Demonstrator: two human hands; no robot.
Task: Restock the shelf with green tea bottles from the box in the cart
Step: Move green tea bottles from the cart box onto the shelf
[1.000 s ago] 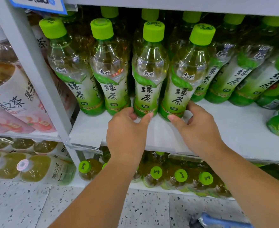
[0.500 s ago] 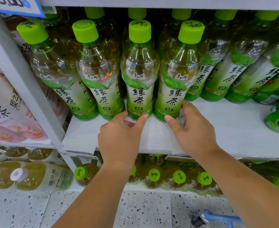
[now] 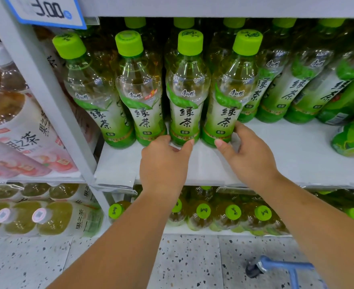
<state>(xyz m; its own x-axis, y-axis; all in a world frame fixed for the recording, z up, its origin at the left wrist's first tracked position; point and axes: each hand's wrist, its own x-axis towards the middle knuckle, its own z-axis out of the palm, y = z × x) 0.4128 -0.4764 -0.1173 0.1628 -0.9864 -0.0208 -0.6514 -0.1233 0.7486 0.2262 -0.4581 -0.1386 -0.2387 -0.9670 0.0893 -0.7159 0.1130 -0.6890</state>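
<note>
green tea bottles (image 3: pixel 134 84) stand upright in the front row on the white shelf (image 3: pixel 297 155), at 12 o'clock. left hand (image 3: pixel 163 163): fingers and thumb curl round the third bottle (image 3: pixel 185 94) base. right hand (image 3: pixel 249 159): fingers and thumb pinch the fourth bottle (image 3: pixel 230 97) base, at its 3 o'clock. blue cart (image 3: pixel 286 268) frame at 5 o'clock.

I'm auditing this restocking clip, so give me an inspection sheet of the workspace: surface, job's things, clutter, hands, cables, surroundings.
Surface: white shelf, bare at front right.
Job's things: green tea bottles upright in rows; box not in view.
Clutter: green-wrapped item at right edge, kind unclear.
Hands: left hand grips third front bottle at the base; right hand grips fourth front bottle likewise.
Cables: nothing seen.
Surroundings: price tag above, fruit tea bottles left, lower-shelf bottles, speckled floor, blue cart frame.
</note>
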